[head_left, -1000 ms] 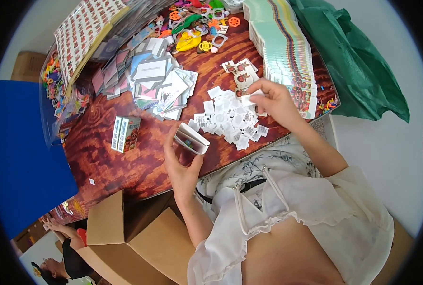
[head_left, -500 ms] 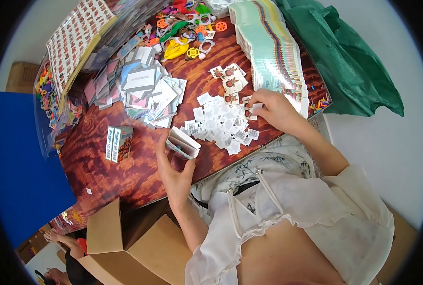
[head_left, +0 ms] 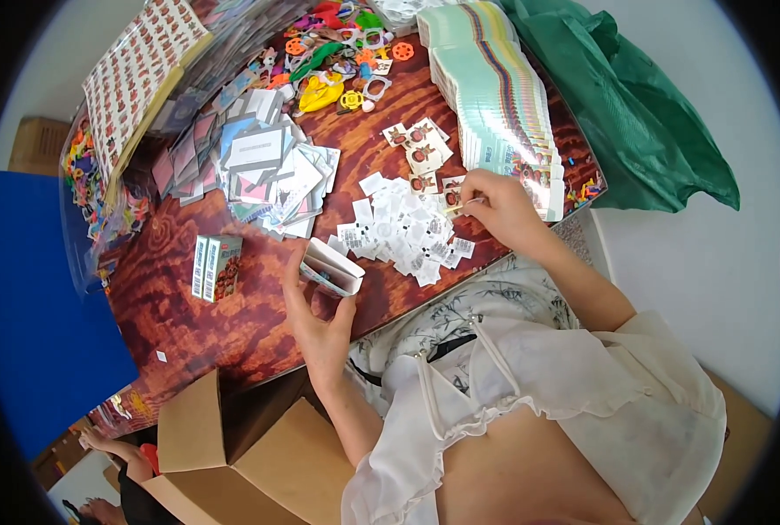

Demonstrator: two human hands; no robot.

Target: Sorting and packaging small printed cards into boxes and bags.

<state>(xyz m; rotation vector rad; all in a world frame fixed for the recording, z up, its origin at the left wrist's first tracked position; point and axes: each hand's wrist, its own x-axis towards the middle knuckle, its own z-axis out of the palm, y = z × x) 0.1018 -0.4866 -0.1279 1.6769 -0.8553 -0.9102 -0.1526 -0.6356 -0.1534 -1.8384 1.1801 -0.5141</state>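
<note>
My left hand (head_left: 320, 337) is wrapped round a small cardboard box (head_left: 332, 265), its open top facing up and its thumb-side wall toward me. With fingers pinched, my right hand (head_left: 505, 208) grips a small thin card (head_left: 456, 208), seen almost edge-on over the right rim of a heap of small white printed squares (head_left: 403, 229). Small picture cards (head_left: 424, 157) with a brown animal figure lie just behind that heap. Two small closed boxes (head_left: 216, 267) stand side by side to the left of my left hand.
Long rows of flattened pale-green cartons (head_left: 486, 96) run along the right side. Behind are a stack of grey and pink cards (head_left: 259, 149) and colourful plastic toys (head_left: 329, 79). A green plastic sheet (head_left: 626, 114) drapes at right; an open carton (head_left: 276, 455) sits below the table edge.
My right hand has drawn back slightly from the picture cards, and the small card in its fingers has turned edge-on. My left hand still holds the box in nearly the same place.
</note>
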